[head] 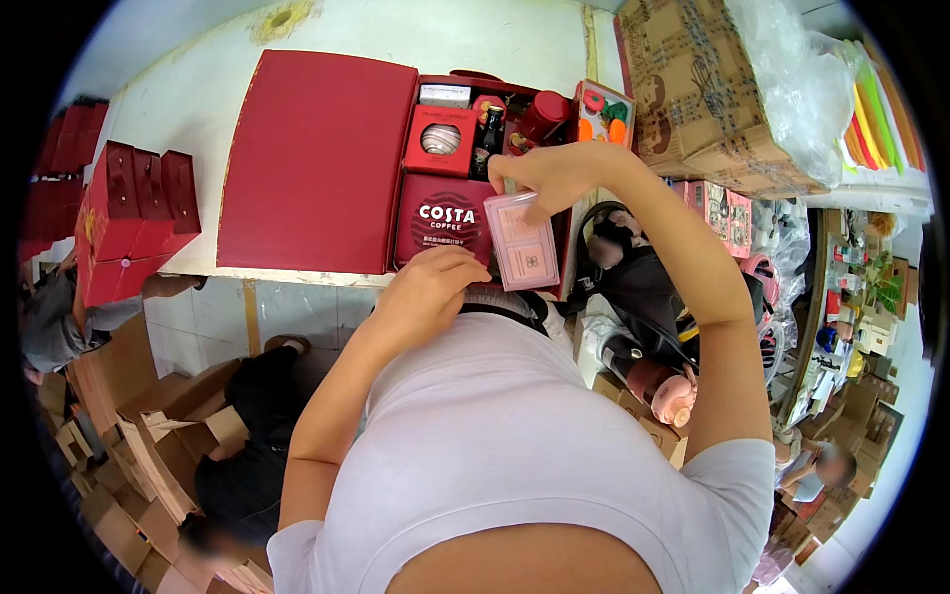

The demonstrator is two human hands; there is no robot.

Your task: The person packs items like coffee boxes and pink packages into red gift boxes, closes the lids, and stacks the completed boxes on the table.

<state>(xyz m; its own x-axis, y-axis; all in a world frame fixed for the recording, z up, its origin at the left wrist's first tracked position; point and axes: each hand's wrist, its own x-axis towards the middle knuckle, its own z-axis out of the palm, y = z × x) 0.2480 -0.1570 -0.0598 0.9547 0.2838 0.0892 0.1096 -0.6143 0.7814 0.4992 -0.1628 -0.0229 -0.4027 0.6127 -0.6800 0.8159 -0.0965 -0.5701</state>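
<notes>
A red gift box lies open on the white table, its wide red lid [319, 163] folded out to the left. My right hand [553, 178] holds a pink box with a clear plastic cover [523, 241], tilted over the front right compartment. At the front edge my left hand [427, 293] rests against a dark red Costa Coffee box [445, 215], fingertips near the pink box; whether it grips anything is unclear. Behind sit a red candle box [439, 141] with a round window, a small dark bottle [488, 141], a red tin [545, 115] and a white box [444, 95].
Right of the gift box stand a small tray of colourful pieces [605, 115] and a large cardboard carton [690, 89]. A black bag [631, 275] and a pink-lidded bottle [664, 393] are by my right arm. Red boxes [133, 215] stand left. Other people are nearby.
</notes>
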